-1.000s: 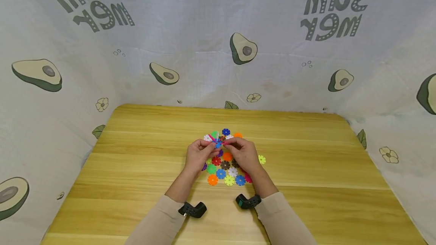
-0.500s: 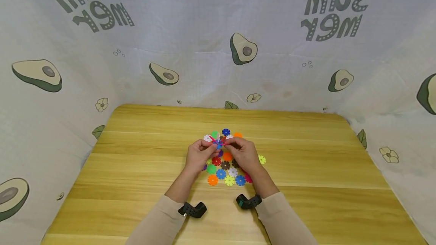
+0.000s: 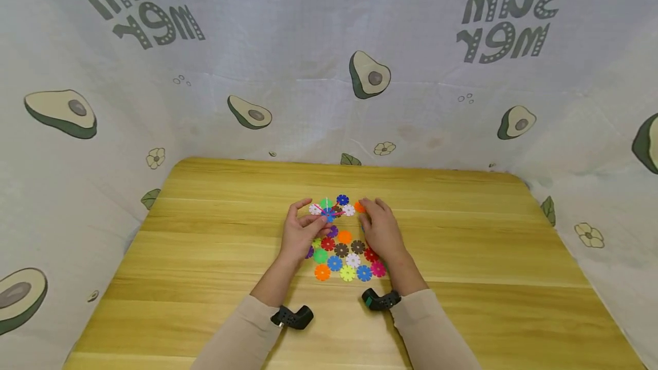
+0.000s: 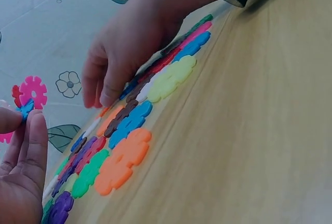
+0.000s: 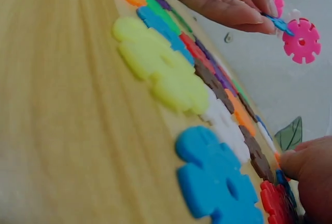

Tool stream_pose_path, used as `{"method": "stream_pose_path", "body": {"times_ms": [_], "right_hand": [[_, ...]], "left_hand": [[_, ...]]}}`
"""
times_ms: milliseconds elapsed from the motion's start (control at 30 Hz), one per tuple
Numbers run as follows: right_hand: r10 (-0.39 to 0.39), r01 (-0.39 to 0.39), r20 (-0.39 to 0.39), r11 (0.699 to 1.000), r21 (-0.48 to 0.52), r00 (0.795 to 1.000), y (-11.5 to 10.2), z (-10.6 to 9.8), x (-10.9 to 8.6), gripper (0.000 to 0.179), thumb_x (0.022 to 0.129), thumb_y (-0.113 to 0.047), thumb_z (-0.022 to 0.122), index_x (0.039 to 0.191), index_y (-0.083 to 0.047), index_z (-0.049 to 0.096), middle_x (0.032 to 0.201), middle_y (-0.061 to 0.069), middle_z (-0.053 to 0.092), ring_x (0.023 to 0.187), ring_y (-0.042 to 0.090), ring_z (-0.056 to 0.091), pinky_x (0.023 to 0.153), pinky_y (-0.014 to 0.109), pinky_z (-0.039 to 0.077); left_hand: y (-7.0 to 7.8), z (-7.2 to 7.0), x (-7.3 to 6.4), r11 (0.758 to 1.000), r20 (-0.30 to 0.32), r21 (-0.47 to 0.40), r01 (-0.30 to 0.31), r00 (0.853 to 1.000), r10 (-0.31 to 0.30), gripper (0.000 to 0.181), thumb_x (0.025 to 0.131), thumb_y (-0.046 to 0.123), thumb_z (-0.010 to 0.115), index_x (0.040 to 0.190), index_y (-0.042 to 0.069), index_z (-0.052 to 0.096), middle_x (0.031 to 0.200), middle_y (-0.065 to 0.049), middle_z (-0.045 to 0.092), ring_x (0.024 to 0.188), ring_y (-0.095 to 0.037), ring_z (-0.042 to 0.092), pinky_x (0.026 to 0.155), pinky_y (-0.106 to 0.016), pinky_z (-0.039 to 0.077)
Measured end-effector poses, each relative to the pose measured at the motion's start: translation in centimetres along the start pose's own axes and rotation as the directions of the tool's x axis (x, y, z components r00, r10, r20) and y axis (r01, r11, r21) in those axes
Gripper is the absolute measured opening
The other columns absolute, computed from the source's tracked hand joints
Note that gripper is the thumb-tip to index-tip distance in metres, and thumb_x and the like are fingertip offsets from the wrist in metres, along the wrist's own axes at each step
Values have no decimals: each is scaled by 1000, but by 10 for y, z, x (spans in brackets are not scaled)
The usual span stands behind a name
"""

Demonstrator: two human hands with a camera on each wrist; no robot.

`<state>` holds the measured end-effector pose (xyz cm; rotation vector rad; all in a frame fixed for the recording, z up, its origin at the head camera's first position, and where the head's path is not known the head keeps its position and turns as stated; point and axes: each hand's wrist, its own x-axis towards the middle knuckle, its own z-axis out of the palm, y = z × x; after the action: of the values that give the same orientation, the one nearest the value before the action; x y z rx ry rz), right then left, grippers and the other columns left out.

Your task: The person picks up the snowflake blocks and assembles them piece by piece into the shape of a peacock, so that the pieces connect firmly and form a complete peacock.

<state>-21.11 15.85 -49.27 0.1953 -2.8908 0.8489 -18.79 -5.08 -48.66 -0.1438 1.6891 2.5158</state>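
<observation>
My left hand (image 3: 300, 236) pinches a blue notched building disc (image 5: 280, 24) between thumb and fingers, raised above the table. Slotted onto its edge are pink discs (image 5: 302, 41), a red one (image 4: 17, 95) and a whitish one, forming a small spread-out cluster. My right hand (image 3: 382, 230) is over the far right of the loose discs, fingers pointing down and loosely bent. Its fingertips are right at an orange disc (image 3: 360, 206), which they partly cover. In the right wrist view its thumb (image 5: 298, 162) lies close to a blue disc (image 5: 282, 180).
Several flat notched discs lie close together below the hands, among them yellow (image 3: 347, 273), brown (image 3: 357, 246), purple (image 3: 332, 231) and dark blue (image 3: 342, 200) ones. The wooden table (image 3: 488, 233) extends to both sides. A printed cloth (image 3: 308, 44) hangs behind it.
My right hand has let go of the cluster and moved right to the orange disc. A red disc now sits on the cluster. My left hand stays in place holding the blue disc.
</observation>
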Motion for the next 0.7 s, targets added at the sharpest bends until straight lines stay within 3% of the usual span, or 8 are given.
{"method": "stream_pose_path", "body": {"times_ms": [200,333,467,600,700], "right_hand": [[-43,42,-21,997,-70,999,-2,4,-1,33,98,-21,70,127,-6,70,124,13,73,126,37,58,110,54,49],[-33,28,-47,995,-95,998,-5,2,-1,26,101,-22,65,121,-6,74,117,11,76,112,32,64,102,48,56],[13,-17,-83,998,-57,996,-10,0,-2,26,105,-21,58,120,-4,72,117,14,75,111,32,68,101,47,57],[30,-17,-123,994,111,992,-13,0,-4,26,106,-22,56,120,-4,69,109,13,75,100,29,73,92,43,62],[18,21,-112,941,339,994,-14,1,-5,22,105,-19,59,118,-4,69,98,12,76,88,24,74,80,32,64]], "left_hand": [[-1,-1,1,1000,14,15,-14,1000,14,52,94,-6,66,142,-5,45,83,2,69,78,-18,77,72,-27,64],[0,0,0,1000,4,11,3,1000,-3,47,92,-7,68,134,-2,48,82,2,69,74,-16,75,72,-26,64],[1,0,0,1000,-8,-5,27,1000,-27,40,91,-8,69,123,3,48,81,1,67,70,-12,73,72,-26,64],[1,-1,1,998,-18,-29,59,998,-59,36,92,-9,68,117,8,48,82,1,68,72,-14,75,72,-27,64],[1,-1,1,996,-19,-51,68,997,-69,34,92,-8,68,115,9,49,83,0,69,74,-17,76,73,-28,65]]}}
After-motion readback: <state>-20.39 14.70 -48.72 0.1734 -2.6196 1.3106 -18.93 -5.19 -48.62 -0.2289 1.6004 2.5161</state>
